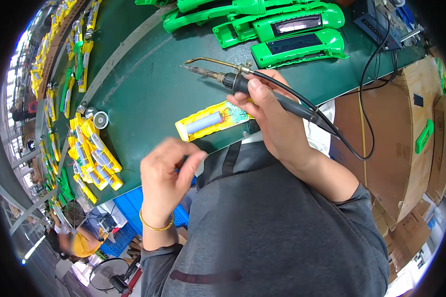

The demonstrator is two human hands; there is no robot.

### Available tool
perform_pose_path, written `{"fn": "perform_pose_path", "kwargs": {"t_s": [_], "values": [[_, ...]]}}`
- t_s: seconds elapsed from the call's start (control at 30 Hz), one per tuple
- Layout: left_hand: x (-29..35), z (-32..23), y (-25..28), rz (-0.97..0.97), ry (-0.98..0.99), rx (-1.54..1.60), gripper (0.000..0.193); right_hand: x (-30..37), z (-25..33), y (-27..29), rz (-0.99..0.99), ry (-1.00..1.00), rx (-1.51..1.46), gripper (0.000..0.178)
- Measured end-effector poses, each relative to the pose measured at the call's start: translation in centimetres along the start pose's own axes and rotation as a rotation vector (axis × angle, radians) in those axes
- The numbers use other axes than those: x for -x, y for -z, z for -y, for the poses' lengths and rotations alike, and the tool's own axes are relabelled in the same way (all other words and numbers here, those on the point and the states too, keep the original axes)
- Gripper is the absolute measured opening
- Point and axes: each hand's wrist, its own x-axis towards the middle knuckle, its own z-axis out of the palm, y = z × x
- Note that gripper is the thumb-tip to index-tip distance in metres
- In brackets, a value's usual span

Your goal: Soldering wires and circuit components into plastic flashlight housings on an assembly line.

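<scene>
My right hand (280,121) is closed around the dark handle of a soldering iron (293,107), thumb on top. A thin brass tube (214,60), clamped to the iron, runs above its metal tip, and both point left over the table. Below the tip lies a yellow casing (203,133) holding a grey-blue cylindrical cell (203,123) and a green circuit board (237,113); my right fingers hide part of its right end. My left hand (164,171), wearing a gold bracelet, is curled just below the casing's left end. Its fingertips are blurred, and anything in them is hidden.
Several green housings (302,47) lie along the far side of the green table (143,94). Yellow casings with cells (91,153) are heaped at left beside a round metal part (100,120). A control box (376,24) with black cables stands far right, near cardboard (381,133).
</scene>
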Motion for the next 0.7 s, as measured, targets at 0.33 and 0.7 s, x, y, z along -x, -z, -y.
{"fn": "perform_pose_path", "kwargs": {"t_s": [0.33,0.7], "values": [[-2.5,-0.7,-4.1,0.002,-0.205,0.089,0.013,0.1,0.1,0.6,0.024,-0.079,-0.053,0.022],[-4.1,-1.3,-4.5,0.105,0.087,0.124,0.006,2.4,4.8,6.6,-0.007,0.17,0.214,0.027]]}}
